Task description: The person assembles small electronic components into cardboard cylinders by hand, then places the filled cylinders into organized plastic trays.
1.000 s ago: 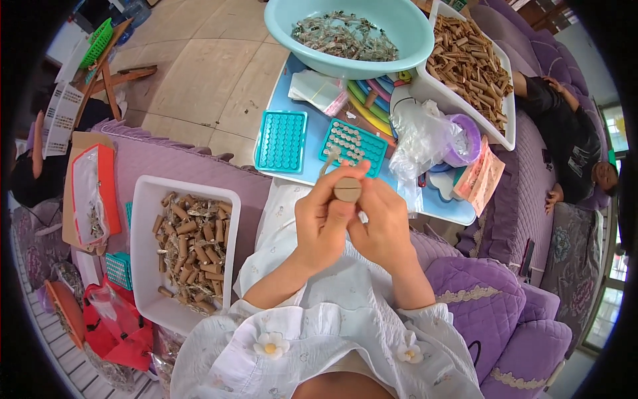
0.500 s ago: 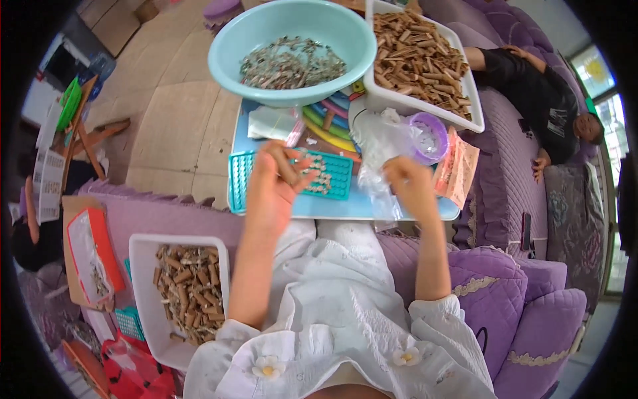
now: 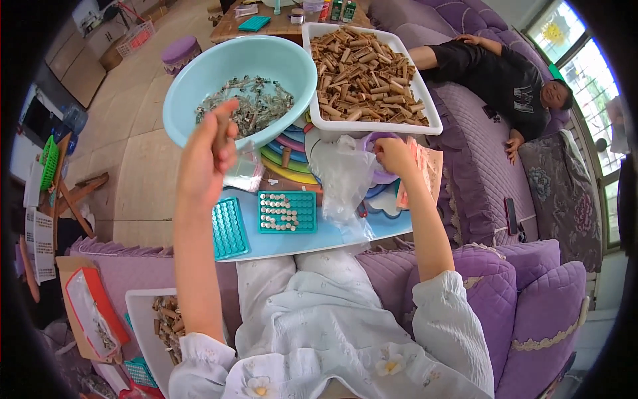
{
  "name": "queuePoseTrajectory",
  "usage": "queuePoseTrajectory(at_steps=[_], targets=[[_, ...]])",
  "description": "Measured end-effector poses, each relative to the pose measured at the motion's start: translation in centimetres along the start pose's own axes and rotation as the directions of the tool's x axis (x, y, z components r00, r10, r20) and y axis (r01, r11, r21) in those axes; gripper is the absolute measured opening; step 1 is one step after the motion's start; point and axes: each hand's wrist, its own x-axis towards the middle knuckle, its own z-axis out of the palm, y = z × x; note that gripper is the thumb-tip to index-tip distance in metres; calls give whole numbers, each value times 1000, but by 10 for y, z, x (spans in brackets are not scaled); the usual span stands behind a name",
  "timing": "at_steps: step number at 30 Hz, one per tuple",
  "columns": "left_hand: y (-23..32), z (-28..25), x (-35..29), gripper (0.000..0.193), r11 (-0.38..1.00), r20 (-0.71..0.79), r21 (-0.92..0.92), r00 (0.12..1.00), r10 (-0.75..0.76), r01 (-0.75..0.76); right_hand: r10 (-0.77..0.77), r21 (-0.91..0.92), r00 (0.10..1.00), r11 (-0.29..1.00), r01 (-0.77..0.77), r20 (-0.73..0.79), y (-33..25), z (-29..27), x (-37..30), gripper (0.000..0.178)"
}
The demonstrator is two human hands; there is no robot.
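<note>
"What's different close to you?"

"The white tub point(image 3: 141, 326) sits lower in view than half a second ago, and my left forearm now hides part of it. Past it, the teal tray point(image 3: 306, 205) with white discs point(image 3: 272, 206) shows whole; my left hand covered its corner before. A second teal tray point(image 3: 230, 228) lies just left of it."

"And your right hand?"

"My right hand point(image 3: 397, 159) was beside the purple bowl point(image 3: 383, 177); now it's at the bowl, fingers bent in over the rim. Whether they've pinched anything, I can't tell. The plastic bag point(image 3: 341, 173) lies just to its left."

"The left?"

"My left hand point(image 3: 201, 163) has risen, and now shows against the near edge of the blue basin point(image 3: 199, 72). It grips a brown tube point(image 3: 221, 134), fingers curled around it, the tube nearly upright."

"Farthest?"

"The white bin point(image 3: 379, 126), heaped with more brown tubes point(image 3: 362, 70), right of the basin."
</note>
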Motion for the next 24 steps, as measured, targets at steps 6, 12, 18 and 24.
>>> queuePoseTrajectory(at_steps=[6,12,18,24], targets=[[-49,2,-33,35,934,61,-272,973,-224,232,52,381,985,925,15,-165,-6,-30,-13,15],[-80,17,-49,31,866,95,-368,940,-328,339,58,271,974,963,3,-217,-8,-37,-28,17],[-90,20,-54,25,848,50,-421,942,-332,321,-72,61,960,994,92,-269,-3,-43,-43,14],[-76,24,-57,25,888,35,-367,958,-284,276,-4,67,942,997,28,-337,-31,-60,-49,12]])
